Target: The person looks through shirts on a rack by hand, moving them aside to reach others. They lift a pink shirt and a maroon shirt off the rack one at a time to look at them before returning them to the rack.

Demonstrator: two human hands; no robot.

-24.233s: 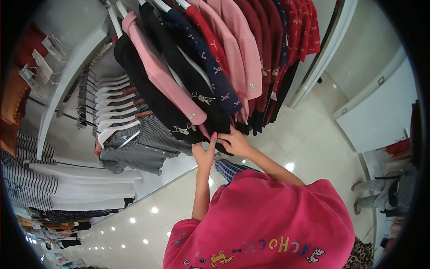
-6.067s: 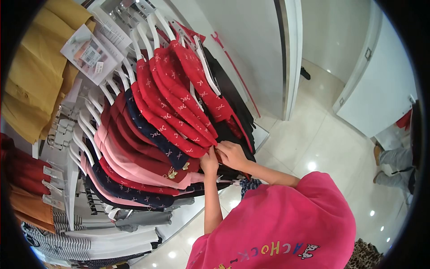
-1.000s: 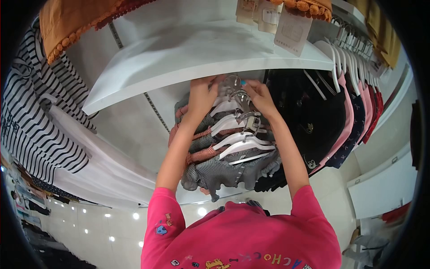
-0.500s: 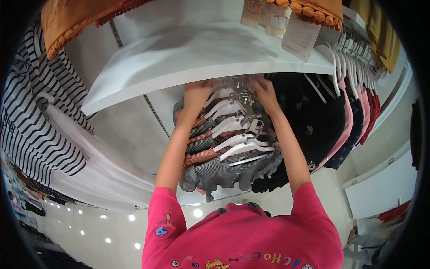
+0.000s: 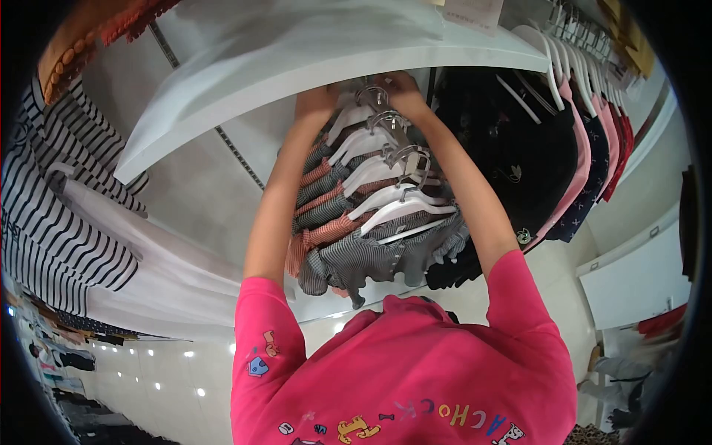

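A row of white clothes hangers [image 5: 404, 211] with metal hooks holds grey-striped and orange-checked tops, one behind another, below the shelf. Foremost hangs a grey striped top [image 5: 356, 259] with a ruffled hem and buttons. My left hand [image 5: 319, 102] is at the left of the row's far end, its fingers mostly hidden by the shelf edge and the clothes. Across from it, my right hand [image 5: 404, 95] has curled fingers beside the farthest metal hooks [image 5: 372, 95]. What lies inside those fingers is hidden.
A white curved shelf [image 5: 326, 63] juts out just above both hands. Black tops [image 5: 504, 148] hang close on the right, followed by a pink garment [image 5: 569, 163]. At left are a black-and-white striped garment [image 5: 67, 222] and a long white garment [image 5: 170, 259].
The shelf, hangers and both hands sit higher in the view now. My right hand has shifted leftward, nearer the left one, at the far end of the row.
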